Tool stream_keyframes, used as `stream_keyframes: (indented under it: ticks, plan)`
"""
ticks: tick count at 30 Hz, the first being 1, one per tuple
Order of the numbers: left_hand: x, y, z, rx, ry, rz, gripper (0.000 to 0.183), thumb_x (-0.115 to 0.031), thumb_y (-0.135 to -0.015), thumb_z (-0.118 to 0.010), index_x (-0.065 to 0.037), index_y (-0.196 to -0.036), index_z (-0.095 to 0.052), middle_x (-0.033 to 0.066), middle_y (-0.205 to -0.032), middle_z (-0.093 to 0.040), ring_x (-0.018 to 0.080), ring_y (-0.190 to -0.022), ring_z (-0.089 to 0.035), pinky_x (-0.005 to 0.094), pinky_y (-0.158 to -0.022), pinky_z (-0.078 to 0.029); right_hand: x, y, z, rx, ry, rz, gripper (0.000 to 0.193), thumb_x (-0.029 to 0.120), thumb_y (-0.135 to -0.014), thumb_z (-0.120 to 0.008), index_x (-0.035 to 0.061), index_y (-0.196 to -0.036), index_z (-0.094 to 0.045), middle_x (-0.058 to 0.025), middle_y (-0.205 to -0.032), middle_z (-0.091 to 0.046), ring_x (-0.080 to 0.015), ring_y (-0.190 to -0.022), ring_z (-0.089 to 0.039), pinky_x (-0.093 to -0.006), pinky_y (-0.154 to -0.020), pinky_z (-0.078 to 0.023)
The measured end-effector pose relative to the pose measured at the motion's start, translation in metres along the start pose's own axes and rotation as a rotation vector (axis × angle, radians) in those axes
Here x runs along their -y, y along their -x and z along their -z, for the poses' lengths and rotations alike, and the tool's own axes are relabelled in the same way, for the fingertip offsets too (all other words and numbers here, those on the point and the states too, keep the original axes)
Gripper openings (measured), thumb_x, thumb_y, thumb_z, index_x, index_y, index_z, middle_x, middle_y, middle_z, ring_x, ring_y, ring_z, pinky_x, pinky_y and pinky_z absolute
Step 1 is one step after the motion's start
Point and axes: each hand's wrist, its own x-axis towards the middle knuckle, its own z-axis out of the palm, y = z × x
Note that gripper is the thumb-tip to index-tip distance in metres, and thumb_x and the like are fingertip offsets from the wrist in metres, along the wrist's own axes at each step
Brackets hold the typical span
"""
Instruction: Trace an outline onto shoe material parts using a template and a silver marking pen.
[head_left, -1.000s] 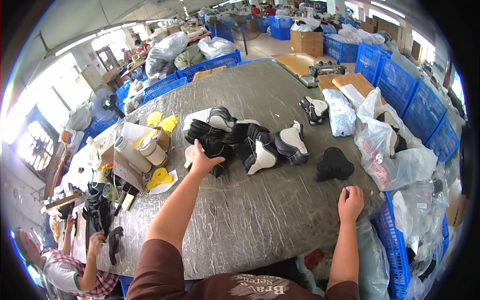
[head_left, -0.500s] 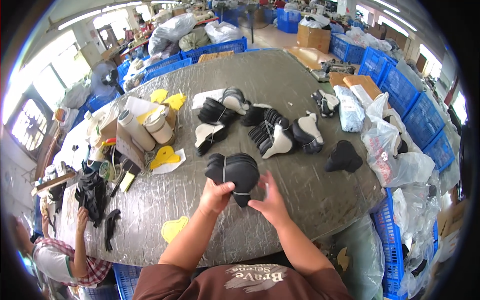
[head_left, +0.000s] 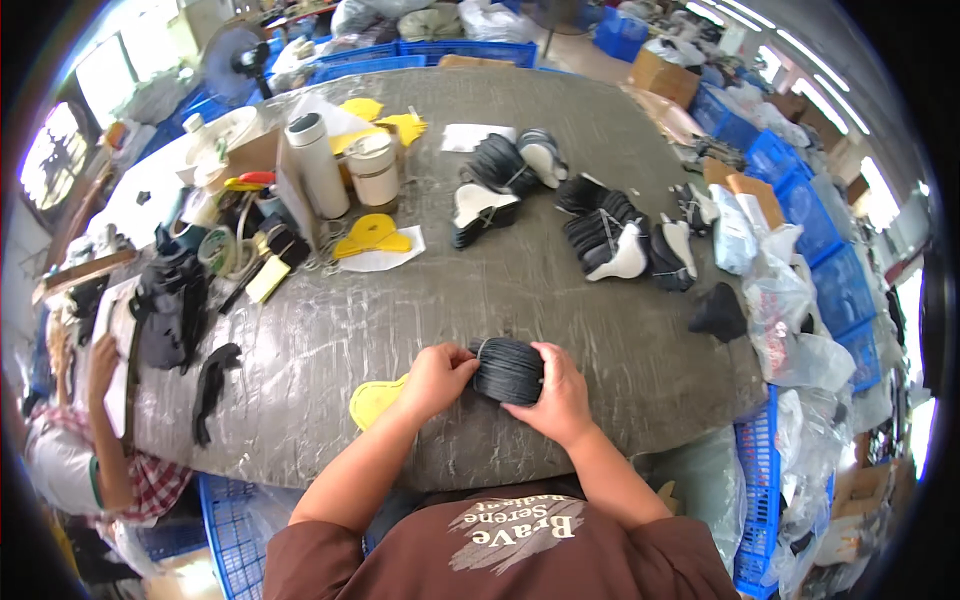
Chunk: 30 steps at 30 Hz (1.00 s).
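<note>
Black stack (head_left: 508, 370) of layered pieces held over the near part of the table (head_left: 470, 300), layer edges turned upward; whether the table is touched cannot be told. Its left end is pinched by the left hand (head_left: 437, 380); its right side is grasped by the right hand (head_left: 560, 398), fingers curled around. A yellow pattern (head_left: 374, 404) is partly hidden by the left hand and forearm. Farther off, black-and-white bundles (head_left: 607, 237) are grouped, a dark piece (head_left: 717, 313) set apart to their right. Leftward, a flask (head_left: 318, 170) and jar (head_left: 374, 172) are stood upright behind a yellow trefoil (head_left: 372, 236), laid on paper (head_left: 400, 253). At far left, a co-worker's hand (head_left: 103, 365) is seen near black cloth (head_left: 172, 312).
</note>
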Motion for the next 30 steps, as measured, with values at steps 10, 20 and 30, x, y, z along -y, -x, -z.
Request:
stream_keyframes:
  ticks: [10, 20, 30]
  plan:
    - [0.005, -0.01, 0.001, 0.026, -0.11, 0.047, 0.017, -0.013, -0.087, -0.059, 0.003, -0.089, -0.065, 0.0151, -0.076, -0.068, 0.0287, -0.073, -0.069, 0.0399, -0.065, -0.052, -0.004, 0.018, -0.012, -0.07, -0.119, 0.042, 0.081, 0.017, -0.055, -0.087, 0.0072, -0.123, -0.045, -0.0124, -0.123, -0.059, -0.0313, -0.111, -0.06, -0.0394, -0.09, -0.052]
    - [0.041, 0.007, 0.029, 0.359, 0.538, 0.369, 0.006, -0.006, -0.087, -0.061, -0.003, -0.083, -0.064, 0.0021, -0.07, -0.06, 0.0149, -0.065, -0.058, 0.0321, -0.065, -0.05, -0.023, 0.035, 0.035, -0.054, -1.249, -0.357, 0.087, 0.01, -0.064, -0.086, 0.0067, -0.136, -0.036, -0.0077, -0.119, -0.058, -0.024, -0.112, -0.058, -0.0391, -0.098, -0.045]
    - [-0.012, 0.023, -0.003, -0.045, -0.718, -0.415, 0.018, -0.022, -0.086, -0.066, -0.005, -0.09, -0.071, 0.0164, -0.067, -0.064, 0.0354, -0.064, -0.065, 0.0428, -0.06, -0.052, -0.077, -0.008, 0.046, -0.555, -1.978, -0.677, 0.054, 0.017, -0.083, -0.071, 0.0028, -0.13, -0.051, -0.0113, -0.128, -0.058, -0.0245, -0.113, -0.059, -0.0413, -0.1, -0.046]
